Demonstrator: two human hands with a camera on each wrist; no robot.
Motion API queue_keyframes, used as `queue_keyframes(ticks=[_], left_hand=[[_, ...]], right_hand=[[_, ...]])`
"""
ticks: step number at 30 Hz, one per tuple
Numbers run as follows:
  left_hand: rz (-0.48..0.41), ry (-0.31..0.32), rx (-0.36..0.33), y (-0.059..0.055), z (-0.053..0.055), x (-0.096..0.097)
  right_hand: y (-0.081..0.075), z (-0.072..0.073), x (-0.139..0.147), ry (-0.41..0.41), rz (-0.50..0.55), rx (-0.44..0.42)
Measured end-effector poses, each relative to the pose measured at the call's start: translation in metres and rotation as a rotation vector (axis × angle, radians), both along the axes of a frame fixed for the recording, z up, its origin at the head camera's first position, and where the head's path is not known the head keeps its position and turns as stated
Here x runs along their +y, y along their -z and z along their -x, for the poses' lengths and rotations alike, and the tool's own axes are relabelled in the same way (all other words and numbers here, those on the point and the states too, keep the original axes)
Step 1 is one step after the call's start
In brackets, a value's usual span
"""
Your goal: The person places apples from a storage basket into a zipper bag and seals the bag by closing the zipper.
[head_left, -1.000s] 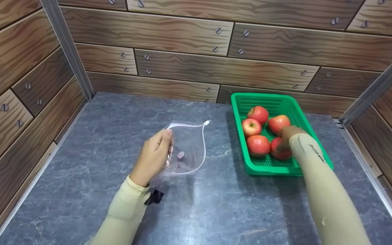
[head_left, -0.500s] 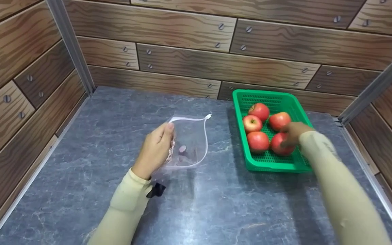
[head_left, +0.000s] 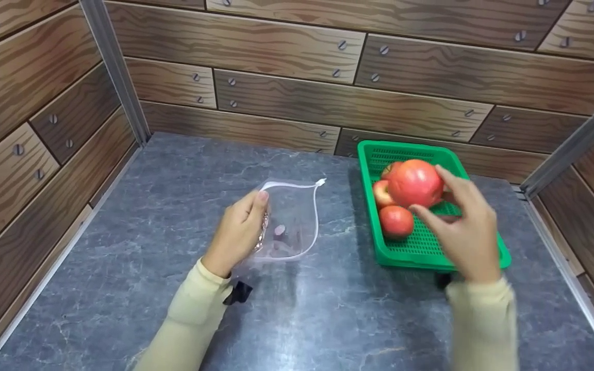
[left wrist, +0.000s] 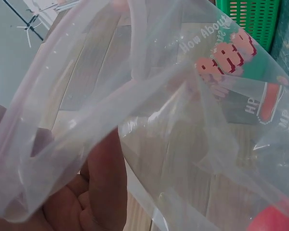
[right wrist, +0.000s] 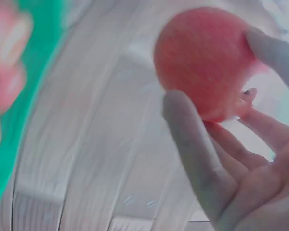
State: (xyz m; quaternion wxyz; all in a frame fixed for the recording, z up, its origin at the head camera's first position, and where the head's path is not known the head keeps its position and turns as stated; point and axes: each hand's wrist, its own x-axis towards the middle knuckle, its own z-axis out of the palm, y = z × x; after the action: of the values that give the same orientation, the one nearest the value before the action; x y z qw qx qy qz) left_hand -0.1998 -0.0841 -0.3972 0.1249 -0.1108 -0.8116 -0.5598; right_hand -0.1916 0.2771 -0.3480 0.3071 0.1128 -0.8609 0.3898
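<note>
My left hand [head_left: 237, 226] pinches a clear zip bag [head_left: 294, 216] by its left side, above the middle of the table. Its white zip edge curves round to a slider at the upper right, and the mouth looks spread apart. Red lettering shows on the plastic in the left wrist view. My right hand [head_left: 467, 226] holds a red apple [head_left: 414, 183] between thumb and fingertips, raised over the green basket [head_left: 421, 261]. Another apple [head_left: 396, 221] lies in the basket's left part, with more behind it, partly covered by the held one.
Plank-patterned walls [head_left: 286, 87] enclose the grey marbled table [head_left: 163, 206] at the back and sides. A red round shape [left wrist: 274, 216] shows at the lower right corner of the left wrist view; its kind is unclear.
My right hand has lifted an apple from the basket's right front and turned so the apple faces left. My left hand and the bag have stayed nearly in place.
</note>
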Motion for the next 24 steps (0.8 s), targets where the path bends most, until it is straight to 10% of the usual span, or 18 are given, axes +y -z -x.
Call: queue_keyframes(ticks=[10, 24], left_hand=[[0.017, 0.009, -0.012, -0.001, -0.002, 0.002], [0.051, 0.016, 0.004, -0.002, -0.004, 0.002]], right_hand=[[0.008, -0.033, -0.047, -0.156, 0.096, 0.169], [0.014, -0.035, -0.064, -0.249, 0.032, 0.195]])
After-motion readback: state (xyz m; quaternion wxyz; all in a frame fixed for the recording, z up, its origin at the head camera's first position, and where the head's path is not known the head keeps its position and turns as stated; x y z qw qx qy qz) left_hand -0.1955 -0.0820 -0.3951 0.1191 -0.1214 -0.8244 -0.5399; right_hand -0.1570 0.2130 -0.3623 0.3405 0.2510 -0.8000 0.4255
